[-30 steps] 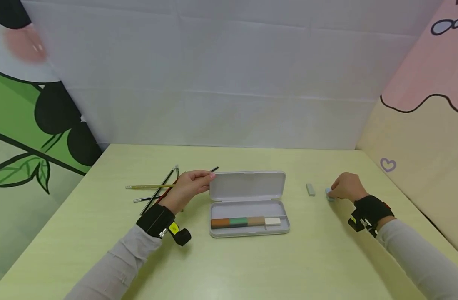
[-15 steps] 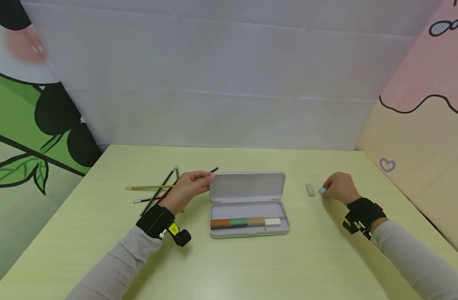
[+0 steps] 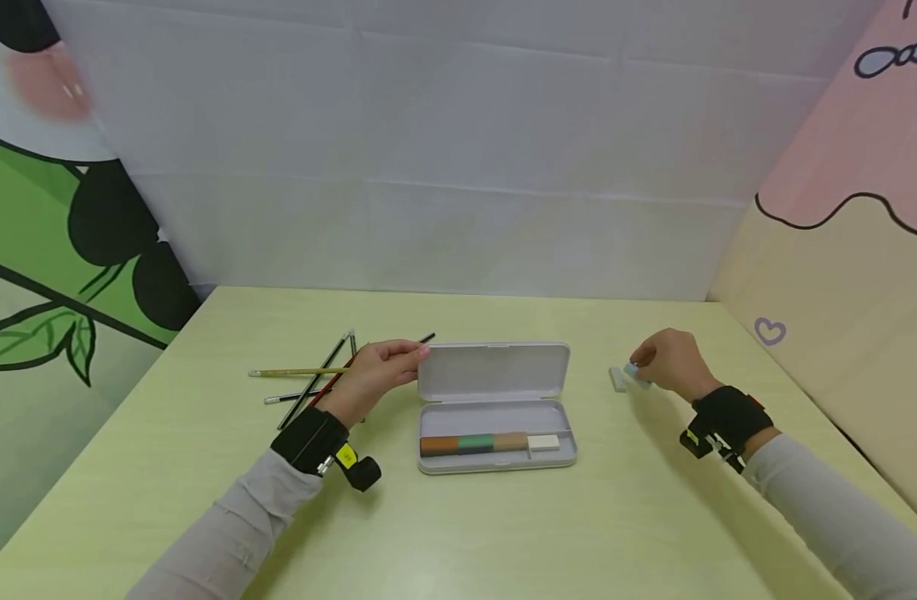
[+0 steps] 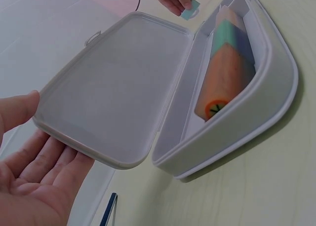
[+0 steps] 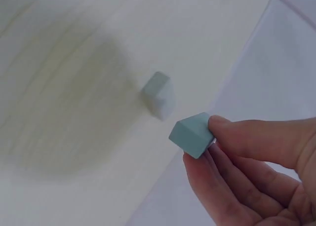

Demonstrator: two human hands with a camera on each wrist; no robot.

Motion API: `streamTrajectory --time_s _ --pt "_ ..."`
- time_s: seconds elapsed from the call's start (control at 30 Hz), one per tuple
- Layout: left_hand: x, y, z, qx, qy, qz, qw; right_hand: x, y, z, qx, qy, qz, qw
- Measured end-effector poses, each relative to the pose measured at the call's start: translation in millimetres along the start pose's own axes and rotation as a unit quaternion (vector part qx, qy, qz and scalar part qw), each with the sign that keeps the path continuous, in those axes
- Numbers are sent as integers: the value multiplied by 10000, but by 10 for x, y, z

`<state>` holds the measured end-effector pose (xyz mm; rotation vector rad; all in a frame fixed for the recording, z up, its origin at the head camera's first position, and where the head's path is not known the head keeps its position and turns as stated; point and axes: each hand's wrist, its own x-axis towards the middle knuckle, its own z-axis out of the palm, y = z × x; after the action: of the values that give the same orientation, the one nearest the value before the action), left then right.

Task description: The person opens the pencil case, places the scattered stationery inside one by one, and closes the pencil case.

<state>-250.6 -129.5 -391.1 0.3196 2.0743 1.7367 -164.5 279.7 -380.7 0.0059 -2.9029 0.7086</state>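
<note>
A pale grey pencil case [image 3: 498, 467] stands with its lid [image 3: 496, 372] raised. At the lid's left corner, my left hand [image 3: 382, 375] holds the edge, thumb on the inner face and fingers behind. Inside the case lie an orange piece [image 4: 224, 78], a green and dark one, a tan one and a white block [image 3: 544, 442] in a row. My right hand [image 3: 672, 362] pinches a light blue eraser [image 5: 191, 134] between thumb and fingers, above the table. Just left of it, a pale grey-green eraser [image 3: 618, 379] lies on the table.
Several pencils [image 3: 297, 372] lie crossed on the table left of the case, partly hidden behind my left hand. A white sheet [image 3: 458, 150] hangs along the table's back edge, and a printed panel [image 3: 826, 275] borders the right side.
My right hand has moved left with the blue eraser, up off the table and close to the other eraser. The left hand keeps its hold on the lid.
</note>
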Motion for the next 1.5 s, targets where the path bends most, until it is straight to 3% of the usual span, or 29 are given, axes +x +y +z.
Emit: streamTrajectory --time_s 0.57,0.97,1.17,1.5 --pt "14 -20 -16 36 -47 16 10000 -111 -620 93 344 -267 -689 9967" --pt "19 -30 -4 2 -38 -25 10000 -239 -839 260 512 -485 -1253 9896" --pt "16 -10 2 31 -2 -46 10000 -310 -878 372 587 -661 -1661 9821" --pt "-2 26 6 25 8 2 10000 -396 -931 501 764 -1329 -2306 9609"
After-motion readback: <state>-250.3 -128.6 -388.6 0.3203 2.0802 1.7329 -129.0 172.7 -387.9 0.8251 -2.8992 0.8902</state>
